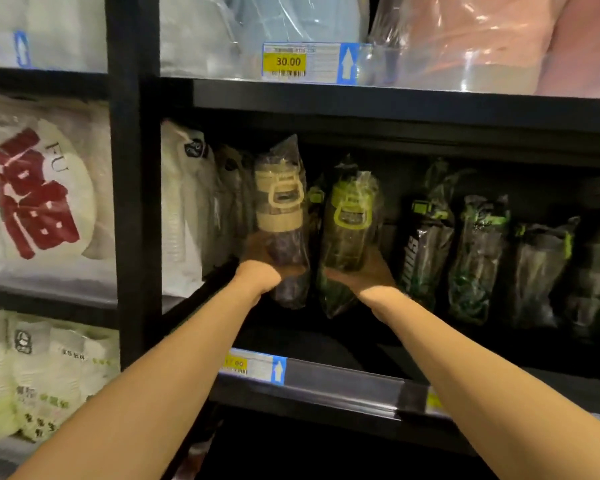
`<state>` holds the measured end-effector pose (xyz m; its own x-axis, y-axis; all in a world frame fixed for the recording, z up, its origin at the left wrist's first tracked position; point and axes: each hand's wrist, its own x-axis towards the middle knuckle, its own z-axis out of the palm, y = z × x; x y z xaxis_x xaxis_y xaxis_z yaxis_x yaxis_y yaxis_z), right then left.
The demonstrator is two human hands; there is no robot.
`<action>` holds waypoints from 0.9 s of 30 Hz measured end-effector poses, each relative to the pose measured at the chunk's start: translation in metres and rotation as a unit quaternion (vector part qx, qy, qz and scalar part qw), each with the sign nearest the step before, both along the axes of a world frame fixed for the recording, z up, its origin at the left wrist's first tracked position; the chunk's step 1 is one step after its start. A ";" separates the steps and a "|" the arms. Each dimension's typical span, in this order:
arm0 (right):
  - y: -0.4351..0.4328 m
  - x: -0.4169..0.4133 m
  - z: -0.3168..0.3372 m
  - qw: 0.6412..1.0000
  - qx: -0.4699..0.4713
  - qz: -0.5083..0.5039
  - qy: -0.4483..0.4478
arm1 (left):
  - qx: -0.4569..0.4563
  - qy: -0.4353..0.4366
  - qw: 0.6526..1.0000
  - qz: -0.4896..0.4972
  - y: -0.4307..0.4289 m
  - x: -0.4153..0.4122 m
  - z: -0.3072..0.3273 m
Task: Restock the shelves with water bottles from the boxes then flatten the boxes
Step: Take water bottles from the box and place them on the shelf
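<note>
Reaching past the shelf's front rail (343,388) and its price label (253,367), both forearms stretch into the dark bay; the left hand (258,277) grips the lower body of a beige-capped water bottle (281,216); the right hand (359,273) grips a green-capped water bottle (350,220) just beside it; each hand's fingers curl round its bottle, mostly hidden behind the wrap; both bottles are upright, though I cannot tell whether their bases touch the shelf floor. The loose wrap looks slippery, so a bottle could slide in the grip or topple when set down; the right one could knock the bagged bottles (426,244) in the row near it; the left could snag the white packs (181,209). Each held bottle is dark and translucent, with a loop handle on its lid, sealed in a crinkled clear bag.
</note>
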<state>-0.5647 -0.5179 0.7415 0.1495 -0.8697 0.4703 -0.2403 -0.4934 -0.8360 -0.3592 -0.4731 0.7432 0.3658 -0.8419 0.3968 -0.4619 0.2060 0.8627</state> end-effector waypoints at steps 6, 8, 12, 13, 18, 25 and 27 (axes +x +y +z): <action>-0.027 0.011 -0.007 0.999 0.043 0.027 -0.004 | 0.072 -0.041 0.996 -0.018 -0.032 0.014 0.005; -0.032 0.015 -0.008 0.998 0.049 0.035 -0.009 | 0.086 -0.046 0.995 -0.019 -0.040 0.017 -0.001; -0.036 0.018 -0.006 0.998 0.051 0.035 0.000 | 0.102 -0.026 0.994 -0.034 -0.049 0.023 -0.008; -0.037 0.017 -0.006 0.998 0.051 0.032 0.001 | 0.107 -0.023 0.993 -0.038 -0.050 0.024 -0.008; -0.032 0.018 -0.010 0.998 0.055 0.011 0.019 | 0.125 -0.028 0.991 -0.041 -0.049 0.023 -0.012; -0.009 0.018 0.003 0.990 0.084 -0.036 0.107 | 0.133 -0.091 0.987 -0.020 -0.033 0.021 0.002; 0.005 0.018 0.009 0.985 0.072 -0.054 0.146 | 0.148 -0.140 0.979 0.008 -0.021 0.017 0.009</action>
